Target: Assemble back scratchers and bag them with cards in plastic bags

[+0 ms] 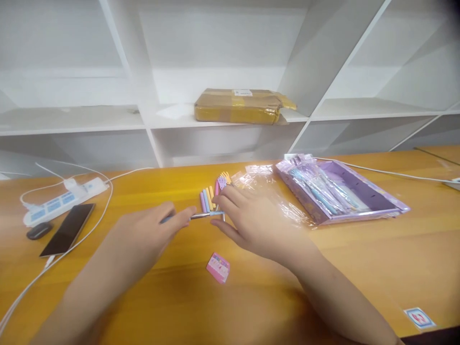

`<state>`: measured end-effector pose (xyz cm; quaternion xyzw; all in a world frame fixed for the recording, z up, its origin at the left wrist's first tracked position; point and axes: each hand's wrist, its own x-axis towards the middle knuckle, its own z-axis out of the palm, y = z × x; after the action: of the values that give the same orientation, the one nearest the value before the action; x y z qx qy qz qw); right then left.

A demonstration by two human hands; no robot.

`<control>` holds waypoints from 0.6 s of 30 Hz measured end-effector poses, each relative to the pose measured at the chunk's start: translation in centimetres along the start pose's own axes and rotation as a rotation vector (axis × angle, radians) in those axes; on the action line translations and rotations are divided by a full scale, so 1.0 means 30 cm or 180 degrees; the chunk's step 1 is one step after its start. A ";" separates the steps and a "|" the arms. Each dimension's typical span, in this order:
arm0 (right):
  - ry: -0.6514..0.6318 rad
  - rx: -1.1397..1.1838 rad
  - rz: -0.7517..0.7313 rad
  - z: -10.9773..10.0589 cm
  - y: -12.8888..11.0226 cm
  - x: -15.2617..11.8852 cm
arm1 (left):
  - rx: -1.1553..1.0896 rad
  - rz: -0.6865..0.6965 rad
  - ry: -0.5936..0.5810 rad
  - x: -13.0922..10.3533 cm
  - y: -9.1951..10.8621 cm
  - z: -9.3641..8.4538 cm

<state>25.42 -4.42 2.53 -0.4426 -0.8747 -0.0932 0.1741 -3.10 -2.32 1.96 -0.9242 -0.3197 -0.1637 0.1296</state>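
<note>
My left hand (154, 227) is closed around a slim pen-like stick (200, 215), dark at the grip, with a metallic middle and a light blue far end. That end points right, towards my right hand (251, 218), whose fingers are bent over a short silvery rod (223, 217); what they grip is partly hidden. Just beyond lie several pastel sticks (207, 199) side by side in purple, blue and yellow. A purple hand-shaped piece (222, 181) and a yellow one (225, 175) show past my right fingers. Nearer me, a small pink card (218, 267) lies flat on the table.
Clear plastic wrappers (257, 177) lie behind my right hand. A purple open box (373, 206) holds wrapped pens. At left are a power strip (64, 201), a phone (68, 230), a dark mouse-like object (39, 231) and white cables. A taped carton (237, 106) sits on the shelf.
</note>
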 end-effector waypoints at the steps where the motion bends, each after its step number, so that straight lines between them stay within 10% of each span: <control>1: 0.0008 -0.0042 -0.0001 -0.001 -0.007 -0.003 | 0.0128 0.0028 -0.0015 -0.002 -0.001 -0.002; 9: -0.0002 -0.0291 -0.0018 0.021 0.013 0.004 | 0.0540 0.0100 0.0055 0.023 -0.037 -0.008; 18: 0.0535 -0.0775 0.1629 0.040 0.550 -0.081 | 0.0369 -0.1185 0.0107 -0.107 -0.479 -0.036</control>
<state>39.80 3.90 0.64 -0.6571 -0.6996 -0.1869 0.2094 -14.82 6.51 3.64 -0.8373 -0.4917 -0.1816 0.1555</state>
